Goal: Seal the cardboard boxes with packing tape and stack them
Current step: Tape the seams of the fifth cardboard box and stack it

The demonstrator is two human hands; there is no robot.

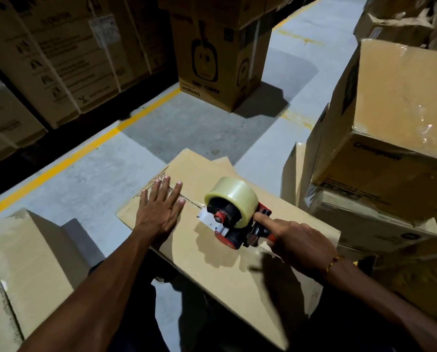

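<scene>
Now your left hand (159, 212) lies flat, fingers spread, on the cardboard box (237, 250) in front of you, while your right hand (296, 242) wraps its grip round the tape dispenser (233, 212), forefinger straight along it, over the flap seam

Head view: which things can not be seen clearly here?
- Brown cardboard box: centre seam under the red-and-black tape dispenser and right hand is hidden.
- Dispenser handle: covered by that hand.
- Flat left hand: hides the flap beneath.
- Dark stacked cartons: print too dim.
</scene>
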